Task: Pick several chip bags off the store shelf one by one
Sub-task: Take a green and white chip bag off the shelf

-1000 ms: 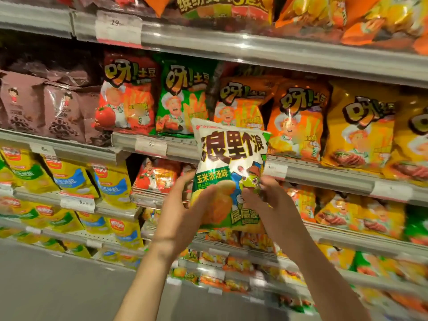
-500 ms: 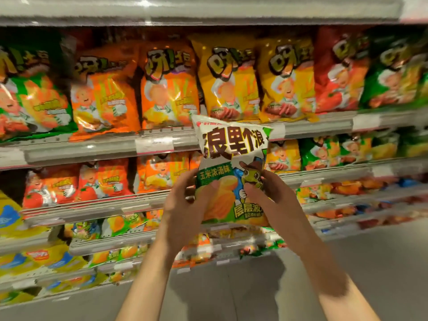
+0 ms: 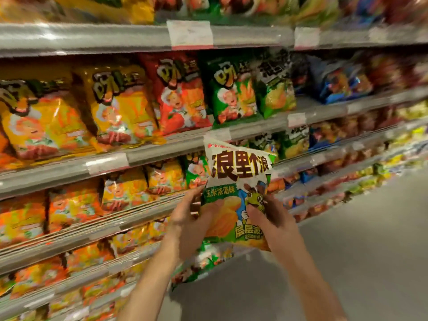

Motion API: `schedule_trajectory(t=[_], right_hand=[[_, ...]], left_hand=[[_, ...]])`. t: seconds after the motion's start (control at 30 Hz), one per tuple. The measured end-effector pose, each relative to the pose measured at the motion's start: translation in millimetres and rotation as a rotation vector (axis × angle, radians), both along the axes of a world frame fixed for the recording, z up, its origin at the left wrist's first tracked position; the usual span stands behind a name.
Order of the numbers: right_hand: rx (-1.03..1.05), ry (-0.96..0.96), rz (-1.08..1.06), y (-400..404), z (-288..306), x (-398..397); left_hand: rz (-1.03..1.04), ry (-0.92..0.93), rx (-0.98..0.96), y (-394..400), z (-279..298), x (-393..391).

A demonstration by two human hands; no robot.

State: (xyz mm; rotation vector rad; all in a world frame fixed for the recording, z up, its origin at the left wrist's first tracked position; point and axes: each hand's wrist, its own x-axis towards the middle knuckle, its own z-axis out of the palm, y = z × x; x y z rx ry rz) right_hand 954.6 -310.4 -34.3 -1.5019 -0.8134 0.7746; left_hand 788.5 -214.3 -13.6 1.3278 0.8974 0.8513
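I hold one white and green chip bag [image 3: 234, 179] upright in front of the shelves, its printed front facing me. My left hand [image 3: 192, 225] grips its lower left edge with the thumb across the front. My right hand [image 3: 271, 218] grips the lower right side, thumb on the cartoon figure. Behind it, the store shelf [image 3: 148, 156] carries rows of upright bags: yellow bags [image 3: 120, 105], a red bag [image 3: 183, 93] and a green bag [image 3: 234, 89]. The picture is blurred by motion.
Several shelf tiers run from upper left down to the right, packed with orange, yellow, green and blue snack bags [image 3: 340, 82]. White price labels [image 3: 190, 33] sit on the rails. The grey aisle floor [image 3: 361, 239] opens at the lower right.
The view has swung rightward along the shelves, so the bags behind have slid left and the aisle floor shows at the right. Both hands keep the same hold on the bag.
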Motion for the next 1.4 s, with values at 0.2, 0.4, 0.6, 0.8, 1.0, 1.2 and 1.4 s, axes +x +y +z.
schedule_trajectory(t=[0.2, 0.4, 0.6, 0.8, 1.0, 1.2, 1.4], right_hand=[[0.017, 0.078, -0.098, 6.2, 5.8, 89.4], [0.010, 0.019, -0.151, 38.5, 29.1, 188.4], [0.054, -0.097, -0.149, 77.3, 68.3, 282.7], [0.085, -0.096, -0.065, 105.5, 87.8, 342.1], [0.092, -0.085, 0.071, 136.1, 103.2, 402.4], [0.090, -0.081, 0.268, 174.5, 112.3, 463.8], [0.110, -0.084, 0.332, 207.7, 126.8, 530.0]], left_hand=[[-0.114, 0.146, 0.180, 21.8, 7.2, 92.5], [-0.151, 0.187, 0.317, 63.1, 19.7, 199.9], [-0.124, 0.109, 0.324, 100.5, 49.2, 292.7], [-0.058, 0.107, 0.386, 125.0, 63.9, 343.1], [0.105, 0.177, 0.378, 138.7, 73.6, 390.7], [0.282, 0.269, 0.411, 139.0, 82.4, 438.4], [0.456, 0.349, 0.534, 150.1, 88.8, 476.4]])
